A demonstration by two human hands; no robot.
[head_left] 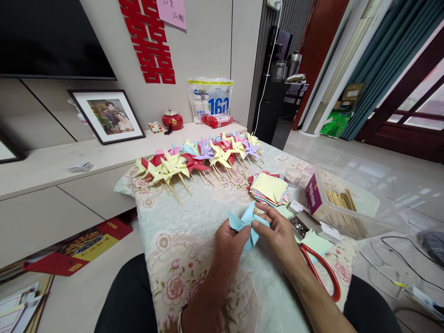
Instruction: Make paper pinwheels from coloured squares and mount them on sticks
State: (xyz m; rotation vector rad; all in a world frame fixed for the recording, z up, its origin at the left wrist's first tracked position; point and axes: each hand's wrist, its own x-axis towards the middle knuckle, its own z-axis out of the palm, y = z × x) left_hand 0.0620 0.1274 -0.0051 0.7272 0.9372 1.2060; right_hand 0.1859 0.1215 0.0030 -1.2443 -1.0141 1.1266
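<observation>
A light blue paper pinwheel (248, 215) is held between both hands above the flowered tablecloth. My left hand (231, 243) grips its left side, thumb near the centre. On its right side, my right hand (274, 226) pinches a blade, with the thumb close to the small pin in the middle. Part of a wooden stick shows behind the pinwheel; how it joins is hidden. Just beyond my hands lies a stack of coloured paper squares (268, 187). Beside my right hand are a small box of metal pins (299, 226) and red-handled scissors (324, 273).
Many finished pinwheels (208, 155) on sticks lie along the table's far side. A clear plastic bin (367, 217) of wooden sticks stands at the right, near a small round clear container (293, 176). Behind, a cabinet (114, 150) bears a framed photo (108, 115) and a red pot (172, 121).
</observation>
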